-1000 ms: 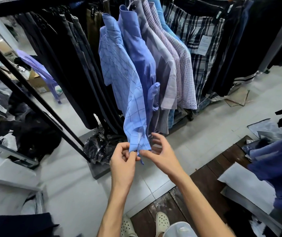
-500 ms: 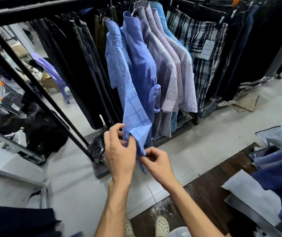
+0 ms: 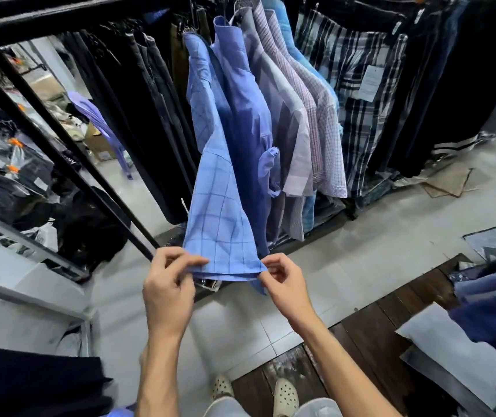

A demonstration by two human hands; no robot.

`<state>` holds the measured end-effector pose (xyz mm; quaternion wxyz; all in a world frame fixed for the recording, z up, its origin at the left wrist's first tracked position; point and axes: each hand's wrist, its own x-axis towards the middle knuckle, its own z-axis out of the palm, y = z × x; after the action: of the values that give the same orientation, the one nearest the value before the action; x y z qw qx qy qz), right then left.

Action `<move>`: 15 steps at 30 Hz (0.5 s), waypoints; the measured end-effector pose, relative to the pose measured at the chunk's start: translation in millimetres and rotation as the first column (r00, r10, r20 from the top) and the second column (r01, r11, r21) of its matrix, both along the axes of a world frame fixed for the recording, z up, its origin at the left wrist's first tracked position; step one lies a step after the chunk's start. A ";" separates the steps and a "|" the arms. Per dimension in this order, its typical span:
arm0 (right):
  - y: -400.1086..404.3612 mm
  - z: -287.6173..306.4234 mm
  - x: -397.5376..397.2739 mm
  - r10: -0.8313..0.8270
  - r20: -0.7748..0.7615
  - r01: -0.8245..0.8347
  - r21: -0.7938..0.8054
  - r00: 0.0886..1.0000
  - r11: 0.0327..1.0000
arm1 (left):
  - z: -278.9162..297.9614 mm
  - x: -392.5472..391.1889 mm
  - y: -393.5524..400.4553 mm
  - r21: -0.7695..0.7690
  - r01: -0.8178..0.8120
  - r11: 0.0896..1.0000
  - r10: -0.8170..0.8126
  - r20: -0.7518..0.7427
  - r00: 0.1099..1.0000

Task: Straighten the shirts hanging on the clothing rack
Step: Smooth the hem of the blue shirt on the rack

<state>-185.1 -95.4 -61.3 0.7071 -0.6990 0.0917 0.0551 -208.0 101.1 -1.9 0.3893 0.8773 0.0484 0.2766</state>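
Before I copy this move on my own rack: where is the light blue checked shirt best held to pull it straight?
Take the checked shirt by its bottom hem, one corner per hand, coming from below and in front. It hangs free there, and the left hand and right hand already pinch those corners, spreading the hem flat. Higher up, the plain blue shirt crowds it.

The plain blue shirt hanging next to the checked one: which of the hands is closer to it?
Right. The right hand pinches the checked shirt's hem just below the plain blue shirt; the left hand pinches the hem's far corner.
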 end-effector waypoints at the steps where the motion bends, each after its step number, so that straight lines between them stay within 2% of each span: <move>1: -1.4 -1.4 1.3 0.026 0.022 -0.025 -0.052 0.999 0.998 | -1.7 0.6 3.1 0.011 0.053 0.999 -0.053 -0.041 0.998; 3: -3.5 -0.7 5.5 0.060 0.052 -0.053 -0.126 0.997 0.991 | -3.2 5.0 7.5 -0.027 0.085 0.996 -0.088 -0.114 0.990; 5: -0.2 5.8 12.7 0.040 0.071 -0.031 -0.123 0.997 0.992 | -4.7 10.3 6.6 -0.085 0.111 0.990 -0.123 -0.151 0.981; 11: 33.3 68.2 73.7 0.006 0.254 0.010 -0.060 0.967 0.998 | 3.6 36.3 -0.6 -0.241 0.170 0.956 -0.177 -0.006 0.984; 15: 54.8 116.6 124.4 -0.056 0.464 0.128 -0.125 0.884 0.984 | 16.6 72.3 3.7 -0.287 0.236 0.928 -0.235 0.038 0.971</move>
<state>-60.7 -40.6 55.3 0.6552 -0.7389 -0.0406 -0.1521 -135.7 104.7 14.7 0.5440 0.8098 -0.0178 0.2189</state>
